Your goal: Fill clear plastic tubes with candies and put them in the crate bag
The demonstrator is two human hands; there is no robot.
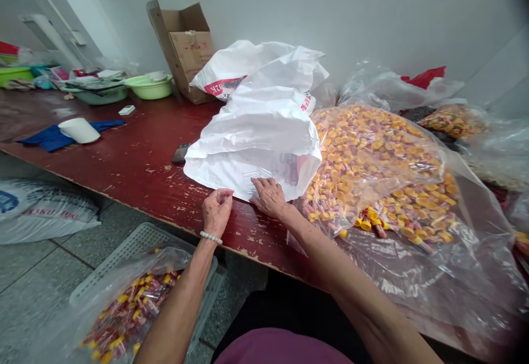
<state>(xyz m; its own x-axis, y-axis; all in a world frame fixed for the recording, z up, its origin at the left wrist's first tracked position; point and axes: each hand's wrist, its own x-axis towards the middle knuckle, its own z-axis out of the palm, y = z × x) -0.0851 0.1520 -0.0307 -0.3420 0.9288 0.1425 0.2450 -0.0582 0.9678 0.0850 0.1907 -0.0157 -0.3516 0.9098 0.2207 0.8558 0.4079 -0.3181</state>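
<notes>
A large white sack [256, 127] lies on the red table with its mouth toward me. Several clear tubes [253, 174] rest on its lower lip. My right hand [268, 196] is spread over that lip, fingertips at the tubes. Left of it, my left hand [217, 210], with a beaded bracelet, is closed in a pinch at the table edge; what its fingers hold, if anything, is too small to make out. To the right, a big clear bag [372, 155] is full of small pieces with yellow caps.
On the red table [152, 160] are a dark small object [181, 153], white cup [79, 130], blue cloth [52, 138], green basin [151, 86] and cardboard box [192, 50]. A grey crate [142, 237] and bag of yellow-capped pieces [140, 303] are below the edge.
</notes>
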